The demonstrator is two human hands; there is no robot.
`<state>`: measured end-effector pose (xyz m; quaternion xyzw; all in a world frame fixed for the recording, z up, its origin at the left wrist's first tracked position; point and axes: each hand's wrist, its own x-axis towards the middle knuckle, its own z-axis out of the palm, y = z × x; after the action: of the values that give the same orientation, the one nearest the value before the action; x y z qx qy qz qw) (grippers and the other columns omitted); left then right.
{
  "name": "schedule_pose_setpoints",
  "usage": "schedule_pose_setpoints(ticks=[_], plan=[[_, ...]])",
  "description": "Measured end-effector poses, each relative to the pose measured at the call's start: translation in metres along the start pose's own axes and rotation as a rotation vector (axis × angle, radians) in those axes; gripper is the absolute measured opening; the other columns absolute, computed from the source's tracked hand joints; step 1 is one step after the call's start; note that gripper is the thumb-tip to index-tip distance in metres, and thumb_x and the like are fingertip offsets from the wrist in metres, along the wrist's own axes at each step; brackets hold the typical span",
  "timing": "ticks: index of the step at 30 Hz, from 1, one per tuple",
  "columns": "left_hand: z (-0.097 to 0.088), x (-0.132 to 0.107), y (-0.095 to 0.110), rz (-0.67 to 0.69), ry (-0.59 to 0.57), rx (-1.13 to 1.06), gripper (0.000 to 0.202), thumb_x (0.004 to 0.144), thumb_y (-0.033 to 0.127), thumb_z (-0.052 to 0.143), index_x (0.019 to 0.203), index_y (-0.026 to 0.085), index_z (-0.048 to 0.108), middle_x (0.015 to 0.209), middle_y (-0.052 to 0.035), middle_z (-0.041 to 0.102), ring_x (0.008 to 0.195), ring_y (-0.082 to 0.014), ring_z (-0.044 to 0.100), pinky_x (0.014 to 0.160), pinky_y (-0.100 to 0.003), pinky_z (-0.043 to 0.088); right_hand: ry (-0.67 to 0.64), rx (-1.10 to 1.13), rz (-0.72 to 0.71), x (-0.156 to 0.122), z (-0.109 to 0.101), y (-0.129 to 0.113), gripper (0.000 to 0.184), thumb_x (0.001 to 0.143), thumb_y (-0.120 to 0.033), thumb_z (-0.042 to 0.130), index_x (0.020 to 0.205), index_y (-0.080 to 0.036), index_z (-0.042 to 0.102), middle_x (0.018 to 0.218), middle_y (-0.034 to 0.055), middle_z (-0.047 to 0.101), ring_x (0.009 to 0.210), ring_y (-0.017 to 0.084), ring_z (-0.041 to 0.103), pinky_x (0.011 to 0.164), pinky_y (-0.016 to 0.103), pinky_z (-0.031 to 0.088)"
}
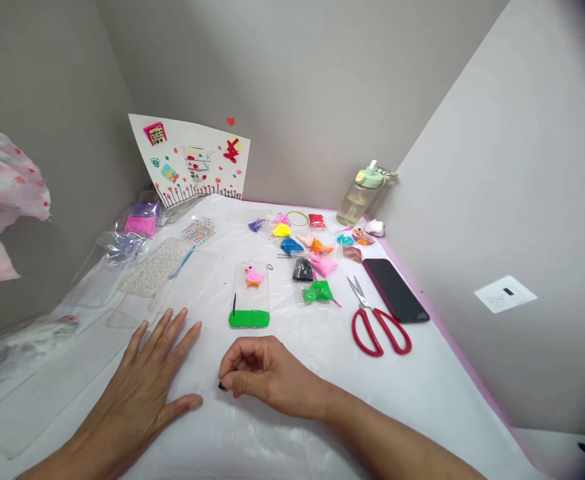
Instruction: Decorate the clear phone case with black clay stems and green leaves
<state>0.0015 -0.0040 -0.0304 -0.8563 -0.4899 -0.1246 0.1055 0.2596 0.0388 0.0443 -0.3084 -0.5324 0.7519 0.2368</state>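
Here, white table (422, 400), grey walls (472, 167), left hand (142, 393) splayed, right hand (267, 377) pinching black clay (221, 386).

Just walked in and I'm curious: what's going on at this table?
A person is working at a white-covered table. Their right hand pinches a small black piece between its fingers, while their left hand rests flat on the covering. Just ahead lies a clear phone case with a pink-and-orange flamingo and a green strip on it. Beyond it are small bags of coloured clay and red-handled scissors.
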Motion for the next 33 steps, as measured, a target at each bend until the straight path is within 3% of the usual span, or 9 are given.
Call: schedule_pose_setpoints(ticks=[8,12,17,24,28,30,33], plan=[[0.008,0.09,-0.021,-0.018,0.084,-0.052,0.065,0.101,0.055,0.04,0.151,0.014,0.039,0.162,-0.0218,0.031,0.153,-0.0377,0.017,0.119,-0.061,0.021,0.025,0.005,0.003,0.002,-0.001,0.003,0.028,0.072,-0.039,0.081,0.076,-0.016,0.066,0.067,-0.0035,0.06,0.059,0.009,0.052,0.062,0.024,0.04],[-0.003,0.104,-0.035,-0.075,0.148,-0.036,0.052,0.105,0.042,0.033,0.148,0.014,0.042,0.16,-0.0205,0.034,0.154,-0.0361,0.012,0.12,-0.064,0.018,0.032,0.005,0.0,0.001,-0.002,0.003,0.023,0.073,-0.035,0.079,0.076,-0.016,0.067,0.067,-0.0035,0.061,0.059,0.008,0.053,0.062,0.023,0.041],[-0.015,0.093,-0.043,-0.111,0.196,-0.012,0.047,0.105,0.034,0.031,0.146,0.013,0.041,0.158,-0.0203,0.037,0.154,-0.0369,0.013,0.119,-0.065,0.018,0.024,0.006,-0.001,0.0,-0.001,0.003,0.023,0.074,-0.036,0.08,0.076,-0.016,0.067,0.067,-0.0036,0.061,0.059,0.008,0.053,0.062,0.023,0.041],[-0.001,0.07,-0.016,0.036,0.122,0.033,0.043,0.102,0.023,0.038,0.144,0.014,0.047,0.156,-0.0208,0.042,0.152,-0.0372,0.02,0.118,-0.064,0.023,0.02,0.007,0.006,0.001,-0.001,0.002,0.037,0.071,-0.048,0.083,0.076,-0.016,0.066,0.067,-0.0029,0.06,0.059,0.009,0.052,0.062,0.024,0.04],[-0.012,0.04,-0.012,0.029,0.133,0.017,0.047,0.1,0.029,0.044,0.146,0.018,0.045,0.157,-0.0181,0.041,0.151,-0.039,0.022,0.119,-0.064,0.019,0.025,0.008,0.009,0.001,-0.002,0.002,0.037,0.071,-0.049,0.082,0.076,-0.015,0.067,0.067,-0.0032,0.06,0.06,0.008,0.051,0.062,0.023,0.04],[-0.021,0.022,-0.018,-0.032,0.137,-0.079,0.046,0.1,0.038,0.046,0.143,0.022,0.047,0.151,-0.0138,0.049,0.148,-0.0377,0.031,0.118,-0.061,0.024,0.024,0.007,0.008,0.001,-0.002,0.002,0.035,0.072,-0.047,0.082,0.076,-0.016,0.067,0.068,-0.0034,0.06,0.06,0.008,0.051,0.062,0.023,0.04],[-0.03,0.0,-0.028,-0.123,0.045,-0.282,0.036,0.1,0.044,0.046,0.133,0.032,0.056,0.127,-0.0028,0.068,0.122,-0.0268,0.061,0.103,-0.04,0.048,0.022,-0.007,-0.007,0.0,-0.003,0.001,0.028,0.075,-0.041,0.08,0.077,-0.016,0.067,0.069,-0.0032,0.061,0.061,0.009,0.052,0.063,0.023,0.041]])
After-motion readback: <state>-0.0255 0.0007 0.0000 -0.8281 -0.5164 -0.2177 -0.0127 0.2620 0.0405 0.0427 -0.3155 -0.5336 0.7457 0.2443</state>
